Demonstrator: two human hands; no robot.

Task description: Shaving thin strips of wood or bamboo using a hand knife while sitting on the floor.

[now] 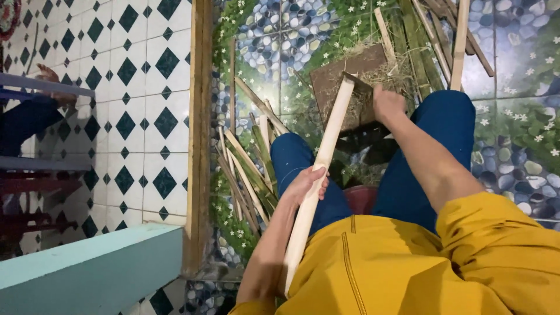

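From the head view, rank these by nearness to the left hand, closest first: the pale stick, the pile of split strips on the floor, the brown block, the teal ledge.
1. Pale stick: gripped in the left hand.
2. Pile of split strips: on the floor just left of it.
3. Brown block: ahead, by the right hand.
4. Teal ledge: far lower left.

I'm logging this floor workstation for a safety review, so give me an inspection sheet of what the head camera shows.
Surface: glossy pebble-and-flower patterned floor tiles.
Job's things: long pale split bamboo strip, upper end meeting a dark blade over a brown wooden block.
Clutter: pile of green and pale bamboo slats; dry shavings; more sticks.
Grippers: left hand grips the strip mid-length; right hand closed on the blade's handle.
Cables: nothing seen.
Surroundings: white diamond-pattern tiles; wooden threshold; teal ledge; another person's hand.
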